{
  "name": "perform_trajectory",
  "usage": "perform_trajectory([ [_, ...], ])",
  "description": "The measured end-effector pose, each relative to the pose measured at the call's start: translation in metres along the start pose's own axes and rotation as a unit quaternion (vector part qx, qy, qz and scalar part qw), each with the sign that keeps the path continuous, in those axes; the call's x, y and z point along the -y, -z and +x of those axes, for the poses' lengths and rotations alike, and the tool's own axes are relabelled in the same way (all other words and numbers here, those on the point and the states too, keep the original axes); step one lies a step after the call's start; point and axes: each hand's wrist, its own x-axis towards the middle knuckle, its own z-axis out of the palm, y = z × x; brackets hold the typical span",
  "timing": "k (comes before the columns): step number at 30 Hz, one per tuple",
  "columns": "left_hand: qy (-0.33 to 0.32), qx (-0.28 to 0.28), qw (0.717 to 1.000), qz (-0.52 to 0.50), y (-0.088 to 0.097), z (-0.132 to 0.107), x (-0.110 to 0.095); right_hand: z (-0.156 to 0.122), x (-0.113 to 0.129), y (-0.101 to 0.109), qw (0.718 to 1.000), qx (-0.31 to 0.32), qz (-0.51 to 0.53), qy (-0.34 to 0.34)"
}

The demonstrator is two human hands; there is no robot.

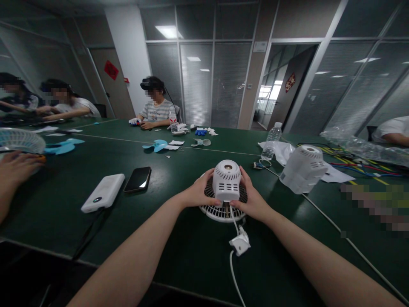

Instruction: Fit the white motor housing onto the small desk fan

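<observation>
The left hand (pixel 200 192) curls around the left flank of the white fan motor housing (pixel 226 181), thumb lying across its lower front edge, fingers hidden behind. The housing sits directly between both hands, touching each, so neither hand is nearer. It stands upright on the round fan grille (pixel 220 212), which lies flat on the green table (pixel 179 256) just under the palms; the long axis runs vertically, domed end pointing up (vent slots facing the wearer). The right hand (pixel 252 199) wraps the right flank in a matching closed grip. A white cord with a small switch box (pixel 240 244) trails from under the grille toward the wearer.
</observation>
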Motion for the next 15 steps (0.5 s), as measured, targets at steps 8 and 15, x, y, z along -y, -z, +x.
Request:
perform_trajectory([
  [8, -0.005, -0.002, 1.0, 0.0, 0.0018, -0.0009, -0.0009, 0.0019, -0.0015, 0.0022, 0.999, 0.004, 0.039, 0.018],
  [15, 0.006, 0.006, 1.0, -0.004, 0.0029, 0.0, 0.0012, 0.0012, -0.0005, 0.0063, 0.998, 0.015, 0.059, 0.004],
])
